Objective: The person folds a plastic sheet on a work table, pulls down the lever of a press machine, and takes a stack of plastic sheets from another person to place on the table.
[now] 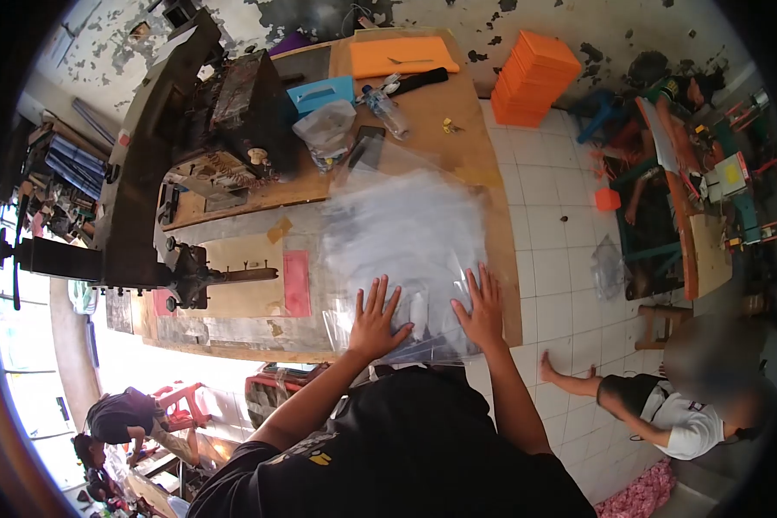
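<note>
A loose stack of clear plastic sheets (406, 224) lies on the wooden table in front of me, its upper part whitish with glare. My left hand (377, 319) rests flat on the near left part of the sheets, fingers spread. On the near right edge of the stack, my right hand (482, 309) lies with its fingers stretched out too. Neither hand grips anything. Just past the far edge of the plastic is a dark flat object (367, 148), partly covered by it.
Left of the sheets stands a heavy dark machine (129, 173) with an arm over a pink-edged board (296, 283). A plastic bag (326, 129), bottle (387, 112) and blue case (319, 93) sit at the back. Orange boxes (533, 78) are stacked beyond. Other people sit to both sides.
</note>
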